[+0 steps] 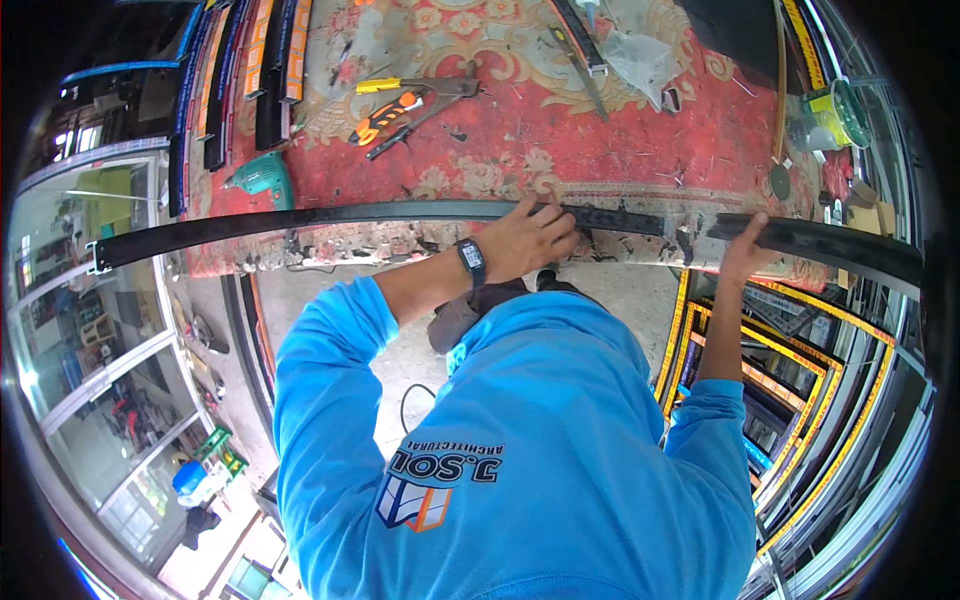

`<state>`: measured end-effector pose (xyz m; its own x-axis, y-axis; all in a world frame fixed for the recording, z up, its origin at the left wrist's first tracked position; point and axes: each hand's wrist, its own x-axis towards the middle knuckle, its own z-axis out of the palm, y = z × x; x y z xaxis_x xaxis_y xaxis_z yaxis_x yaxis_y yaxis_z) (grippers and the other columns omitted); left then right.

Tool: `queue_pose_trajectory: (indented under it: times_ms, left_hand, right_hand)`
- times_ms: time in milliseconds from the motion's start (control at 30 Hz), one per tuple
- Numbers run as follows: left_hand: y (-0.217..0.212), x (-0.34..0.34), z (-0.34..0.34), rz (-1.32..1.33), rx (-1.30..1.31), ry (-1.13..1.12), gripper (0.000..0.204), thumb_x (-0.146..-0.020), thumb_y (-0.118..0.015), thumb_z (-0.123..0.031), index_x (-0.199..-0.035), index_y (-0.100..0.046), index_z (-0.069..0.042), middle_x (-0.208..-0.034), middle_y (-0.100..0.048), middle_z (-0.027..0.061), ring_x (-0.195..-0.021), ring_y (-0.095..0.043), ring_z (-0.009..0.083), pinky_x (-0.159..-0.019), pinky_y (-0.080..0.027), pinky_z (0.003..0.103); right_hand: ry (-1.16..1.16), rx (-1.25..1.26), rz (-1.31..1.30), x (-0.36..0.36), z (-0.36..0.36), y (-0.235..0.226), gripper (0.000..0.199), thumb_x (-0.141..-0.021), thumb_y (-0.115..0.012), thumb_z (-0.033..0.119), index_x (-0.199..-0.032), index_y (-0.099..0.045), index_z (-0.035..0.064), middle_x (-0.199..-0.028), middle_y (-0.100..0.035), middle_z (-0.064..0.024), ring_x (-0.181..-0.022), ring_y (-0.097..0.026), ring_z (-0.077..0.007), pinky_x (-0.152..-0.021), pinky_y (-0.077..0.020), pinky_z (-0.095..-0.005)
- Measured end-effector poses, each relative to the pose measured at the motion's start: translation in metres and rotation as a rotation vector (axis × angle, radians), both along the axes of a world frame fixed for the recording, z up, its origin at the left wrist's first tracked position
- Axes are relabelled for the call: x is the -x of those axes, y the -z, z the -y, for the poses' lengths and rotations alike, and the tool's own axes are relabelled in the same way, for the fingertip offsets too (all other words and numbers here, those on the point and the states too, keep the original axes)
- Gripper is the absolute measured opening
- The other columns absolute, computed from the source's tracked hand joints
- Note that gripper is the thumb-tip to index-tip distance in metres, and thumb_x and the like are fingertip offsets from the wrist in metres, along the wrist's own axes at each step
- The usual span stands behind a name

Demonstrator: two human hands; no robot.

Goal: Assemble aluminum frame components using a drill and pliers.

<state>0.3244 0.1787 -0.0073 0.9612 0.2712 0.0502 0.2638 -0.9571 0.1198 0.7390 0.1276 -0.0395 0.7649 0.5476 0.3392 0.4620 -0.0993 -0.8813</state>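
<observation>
A long black frame profile [330, 213] lies along the near edge of a table covered by a red patterned carpet [640, 140]. My left hand [530, 238] rests over it near the middle, fingers curled around its edge. Toward the right, my right hand [750, 255] grips another black profile length [840, 240] near its left end, thumb on top. Between the two lengths the carpet seems to show through. I cannot tell whether they join.
A green power drill [262, 180] lies left, beyond the profile. Farther in are an orange-and-black cutter [385, 117], a yellow-handled tool [378, 86] and a clear plastic bag [640, 62]. Wrapped profiles [262, 50] lie at back left. Yellow-taped frames [790, 350] stand below right.
</observation>
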Motion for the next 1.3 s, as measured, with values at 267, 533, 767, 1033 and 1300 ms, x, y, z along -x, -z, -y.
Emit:
queue_pose_trajectory:
  times_ms: [267, 533, 767, 1033, 1300]
  left_hand:
    - [-0.003, -0.039, 0.015, 0.018, -0.026, -0.001, 0.04, -0.095, -0.052, -0.022, -0.134, -0.058, -0.014, -0.136, -0.056, 0.0063, -0.129, -0.05, 0.0248, -0.108, -0.036, 0.052]
    - [-0.019, -0.072, 0.023, 0.172, 0.099, 0.025, 0.04, -0.094, -0.054, -0.025, -0.132, -0.059, -0.011, -0.134, -0.057, 0.0082, -0.128, -0.051, 0.0267, -0.108, -0.038, 0.051]
    - [-0.007, -0.074, 0.005, 0.186, 0.316, -0.266, 0.055, -0.082, -0.071, -0.013, -0.135, -0.057, -0.01, -0.137, -0.054, 0.0133, -0.126, -0.052, 0.0341, -0.105, -0.039, 0.054]
    - [-0.075, -0.153, -0.045, 0.499, -0.066, -0.234, 0.075, -0.07, -0.078, -0.006, -0.141, -0.053, -0.013, -0.138, -0.053, 0.0135, -0.124, -0.053, 0.0353, -0.109, -0.041, 0.054]
    - [-0.11, -0.188, -0.068, 0.572, 0.341, -0.085, 0.061, -0.066, -0.083, -0.011, -0.123, -0.06, -0.008, -0.106, -0.065, 0.0142, -0.102, -0.064, 0.0344, -0.092, -0.05, 0.048]
  right_hand:
    - [-0.276, 0.223, -0.132, -0.01, 0.02, 0.023, 0.088, -0.1, -0.07, 0.031, -0.155, -0.015, -0.011, -0.148, -0.046, -0.0238, -0.132, -0.051, -0.0275, -0.114, -0.0384, -0.0388]
    - [-0.239, 0.307, -0.123, -0.025, 0.038, 0.015, 0.049, -0.104, -0.062, 0.04, -0.126, -0.065, -0.0036, -0.118, -0.069, -0.0102, -0.109, -0.061, -0.0228, -0.103, -0.0442, -0.0383]
    - [-0.361, 0.169, -0.1, 0.0, 0.035, 0.007, 0.033, -0.102, -0.066, 0.031, -0.109, -0.067, -0.0013, -0.093, -0.069, -0.0072, -0.091, -0.066, -0.021, -0.087, -0.051, -0.0378]
    - [-0.746, 0.651, -0.943, 0.032, 0.039, -0.143, 0.038, -0.103, -0.061, 0.038, -0.12, -0.068, 0.005, -0.085, -0.065, -0.0023, -0.07, -0.062, -0.0084, -0.061, -0.0484, -0.0227]
    - [-1.264, 0.265, -0.983, -0.009, 0.027, -0.12, 0.07, -0.101, -0.054, 0.058, -0.138, -0.055, -0.0002, -0.115, -0.069, -0.0179, -0.102, -0.069, -0.0249, -0.085, -0.0578, -0.0389]
